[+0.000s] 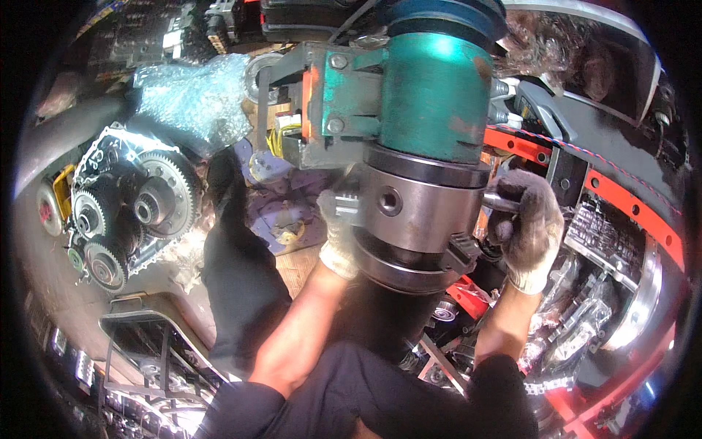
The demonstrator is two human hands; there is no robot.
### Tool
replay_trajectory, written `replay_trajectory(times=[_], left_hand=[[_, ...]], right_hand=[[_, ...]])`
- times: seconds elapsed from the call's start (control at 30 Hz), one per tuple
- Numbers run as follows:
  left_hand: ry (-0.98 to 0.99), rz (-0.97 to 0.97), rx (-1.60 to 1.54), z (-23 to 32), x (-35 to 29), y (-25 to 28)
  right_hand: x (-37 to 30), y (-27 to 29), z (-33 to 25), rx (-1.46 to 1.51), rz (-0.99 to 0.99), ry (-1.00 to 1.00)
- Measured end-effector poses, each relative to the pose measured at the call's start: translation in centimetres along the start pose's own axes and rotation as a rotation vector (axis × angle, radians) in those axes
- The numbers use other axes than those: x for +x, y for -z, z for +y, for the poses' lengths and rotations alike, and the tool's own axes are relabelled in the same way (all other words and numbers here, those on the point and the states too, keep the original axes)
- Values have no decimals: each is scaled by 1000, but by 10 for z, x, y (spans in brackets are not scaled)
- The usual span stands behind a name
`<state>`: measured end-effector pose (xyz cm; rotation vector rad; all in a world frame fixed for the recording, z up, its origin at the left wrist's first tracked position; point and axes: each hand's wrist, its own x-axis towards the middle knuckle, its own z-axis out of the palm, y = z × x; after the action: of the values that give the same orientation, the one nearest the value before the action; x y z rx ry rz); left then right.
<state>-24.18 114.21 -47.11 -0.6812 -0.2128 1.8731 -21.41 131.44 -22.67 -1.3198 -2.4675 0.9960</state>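
Observation:
A steel jaw chuck (pixel 428 208) sits on the end of a green cylindrical housing (pixel 439 95) in the middle of the head view. It has a round socket in its side and stepped jaws at its rim. My left hand (pixel 340 245), in a pale knit glove, is closed against the chuck's left side by a jaw (pixel 346 205); some of its fingers are hidden behind the metal. On the right side, my gloved right hand (pixel 530 227) is wrapped round a short metal bar (pixel 502 203) that points toward the chuck. The bar's inner end is hard to make out.
At the left lies an open gear casing (pixel 164 194) with several gears, below a sheet of bubble wrap (pixel 194 95). A metal-framed rack (pixel 157 322) stands at lower left. On the right are red perforated rails (pixel 632 212) and plastic-wrapped metal parts (pixel 578 322).

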Motion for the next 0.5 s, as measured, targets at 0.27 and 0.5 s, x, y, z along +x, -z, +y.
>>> replay_trajectory(times=[0.27,0.5], left_hand=[[60,30,163,9,-9,-30],[-204,-150,357,12,19,-44]], right_hand=[[14,13,-18,166,-190,-227],[-9,3,-4,694,-60,-108]])
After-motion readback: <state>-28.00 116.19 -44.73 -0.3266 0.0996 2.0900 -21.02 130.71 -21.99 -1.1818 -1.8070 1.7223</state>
